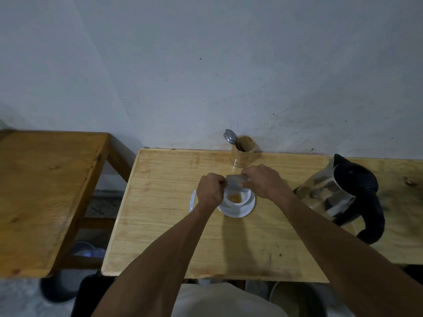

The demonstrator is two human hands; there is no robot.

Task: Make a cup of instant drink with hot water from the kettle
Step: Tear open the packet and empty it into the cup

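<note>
A plain home kitchen corner: wooden table (160, 225) against a scuffed wall (206, 65), kettle (343, 191), spoon holder (243, 152).

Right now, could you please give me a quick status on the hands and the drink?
Left hand and right hand both pinch small grey sachet over white cup. Orange-brown powder in cup. Glass kettle with black handle untouched at right. Nothing in the way.

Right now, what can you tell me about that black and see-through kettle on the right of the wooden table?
The glass-bodied kettle with the black lid and handle stands on the pale wooden table, to the right of the white cup and its white saucer. Its clear body reflects the room, so the water level cannot be judged. The lid is closed, the pointed spout faces the wall and the curved handle faces the person. Neither hand touches it.
</note>
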